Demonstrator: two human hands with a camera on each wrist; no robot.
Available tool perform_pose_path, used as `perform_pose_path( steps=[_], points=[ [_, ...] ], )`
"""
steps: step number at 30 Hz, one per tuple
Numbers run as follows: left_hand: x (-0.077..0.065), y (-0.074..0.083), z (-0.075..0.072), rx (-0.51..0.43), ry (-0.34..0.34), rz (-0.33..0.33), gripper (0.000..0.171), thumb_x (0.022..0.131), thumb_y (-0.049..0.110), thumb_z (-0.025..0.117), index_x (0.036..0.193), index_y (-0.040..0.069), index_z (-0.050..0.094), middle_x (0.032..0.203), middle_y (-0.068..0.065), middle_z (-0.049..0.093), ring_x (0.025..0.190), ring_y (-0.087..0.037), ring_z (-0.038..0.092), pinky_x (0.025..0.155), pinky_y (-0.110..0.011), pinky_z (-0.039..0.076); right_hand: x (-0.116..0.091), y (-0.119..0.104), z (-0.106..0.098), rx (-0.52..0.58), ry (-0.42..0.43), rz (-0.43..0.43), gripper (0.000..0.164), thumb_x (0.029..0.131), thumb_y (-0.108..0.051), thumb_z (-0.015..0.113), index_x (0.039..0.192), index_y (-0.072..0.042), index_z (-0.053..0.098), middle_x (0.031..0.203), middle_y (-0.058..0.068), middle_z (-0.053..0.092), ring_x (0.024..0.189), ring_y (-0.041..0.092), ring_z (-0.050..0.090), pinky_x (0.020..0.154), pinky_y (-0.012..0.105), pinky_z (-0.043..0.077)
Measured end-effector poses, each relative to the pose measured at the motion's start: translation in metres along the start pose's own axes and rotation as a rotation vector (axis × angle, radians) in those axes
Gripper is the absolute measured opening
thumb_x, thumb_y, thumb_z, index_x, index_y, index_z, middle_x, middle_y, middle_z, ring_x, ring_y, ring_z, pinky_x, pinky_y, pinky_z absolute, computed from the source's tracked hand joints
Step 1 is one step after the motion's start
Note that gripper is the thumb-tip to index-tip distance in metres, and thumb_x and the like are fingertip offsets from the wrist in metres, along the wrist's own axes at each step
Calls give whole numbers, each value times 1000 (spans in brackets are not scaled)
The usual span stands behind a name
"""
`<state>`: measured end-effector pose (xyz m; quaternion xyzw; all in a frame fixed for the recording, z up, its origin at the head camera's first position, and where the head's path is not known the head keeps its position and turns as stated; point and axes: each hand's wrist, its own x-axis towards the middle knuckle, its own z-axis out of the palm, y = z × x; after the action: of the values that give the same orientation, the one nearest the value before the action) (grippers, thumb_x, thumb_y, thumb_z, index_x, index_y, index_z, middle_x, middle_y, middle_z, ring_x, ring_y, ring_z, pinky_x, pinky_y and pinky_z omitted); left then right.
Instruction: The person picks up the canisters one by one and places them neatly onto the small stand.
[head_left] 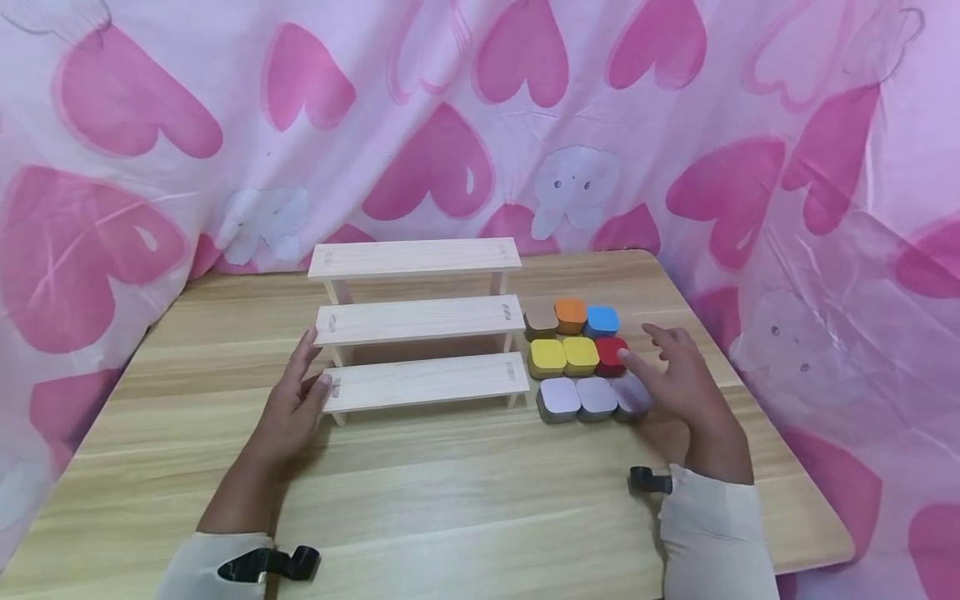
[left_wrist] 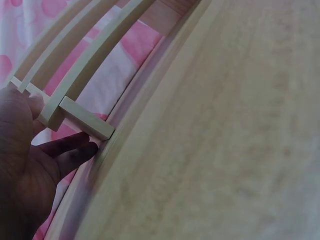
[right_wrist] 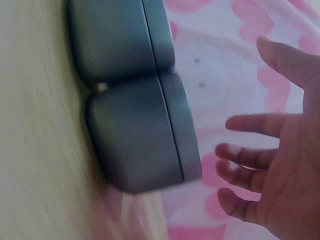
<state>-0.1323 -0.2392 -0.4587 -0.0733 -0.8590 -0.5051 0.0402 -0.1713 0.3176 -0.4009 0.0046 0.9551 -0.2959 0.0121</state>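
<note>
A three-tier wooden step rack (head_left: 423,383) stands on the table, its bare shelves one behind another. At its left end is my left hand (head_left: 294,408), with the thumb at the lowest shelf and the fingers along the side. The left wrist view shows that hand (left_wrist: 37,155) against the rack's end frame (left_wrist: 85,117), lower fingers loosely bent. Several small square tins form three rows right of the rack: brown, orange (head_left: 570,313) and blue at the back, yellow (head_left: 547,357) and red in the middle, pale silvery ones (head_left: 558,397) in front. Beside them hovers my right hand (head_left: 686,379), fingers spread, holding nothing.
The wood-grain table (head_left: 450,500) has a rounded right edge close to my right forearm. A pink curtain (head_left: 427,167) with hearts hangs behind and along both sides. Black wrist straps (head_left: 273,564) sit on both pale sleeves.
</note>
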Motion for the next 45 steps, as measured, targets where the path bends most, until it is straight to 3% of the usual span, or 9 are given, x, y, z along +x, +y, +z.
perform_pose_path(
  steps=[2,4,6,8,14,21,31,35,45],
  points=[
    [0,0,0,-1,5,-10,78,117,19,47,176,46,2,181,-17,26,156,-55,44,120,-33,47,1,8,-3,16,-36,-8,85,107,-57,61,170,-6,36,155,30,46,132,49,50,92,59,61],
    [-1,-1,1,-16,11,-4,79,117,19,47,175,46,1,181,-17,27,160,-53,38,119,-17,42,2,15,-6,38,-84,0,81,108,-55,60,169,-7,39,154,29,48,131,47,51,91,55,60],
    [-1,-2,1,-29,14,-2,80,118,20,46,174,48,-3,181,-18,27,162,-52,34,111,-2,35,3,22,-9,69,-136,18,78,107,-55,61,166,-6,42,152,27,50,132,45,51,93,51,58],
    [-2,-2,2,-36,22,4,81,118,21,45,173,49,-7,180,-22,27,161,-54,34,104,4,32,2,28,-12,106,-185,36,75,107,-52,63,163,-5,44,147,24,51,130,41,51,94,47,56],
    [-2,-5,5,-34,31,16,78,118,20,43,173,50,-4,180,-23,27,156,-59,39,101,4,33,-6,43,-20,201,-315,17,66,103,-31,74,154,-1,45,112,12,55,104,24,52,78,30,52],
    [-1,-5,5,-2,31,47,76,118,18,43,174,49,2,181,-19,27,161,-55,35,103,5,30,-8,50,-23,327,-449,-70,74,94,-11,84,156,0,45,92,6,51,82,16,50,65,27,51],
    [-1,-5,5,4,22,62,76,118,18,42,174,47,1,184,-13,19,162,-52,32,103,6,30,-3,51,-20,321,-502,-64,76,92,-9,86,158,-4,49,91,6,50,84,19,51,68,27,53],
    [-1,-5,5,5,18,66,75,118,18,42,176,41,0,185,-10,15,162,-52,32,103,6,30,-1,51,-17,289,-504,-51,76,91,-10,88,158,-5,53,92,7,52,89,20,52,73,26,53],
    [-1,-5,4,8,17,73,74,118,18,41,178,32,0,183,-18,19,159,-56,35,103,6,30,1,49,-13,205,-493,-1,70,92,-13,88,155,-9,58,97,9,56,100,25,52,77,28,52]
  ],
)
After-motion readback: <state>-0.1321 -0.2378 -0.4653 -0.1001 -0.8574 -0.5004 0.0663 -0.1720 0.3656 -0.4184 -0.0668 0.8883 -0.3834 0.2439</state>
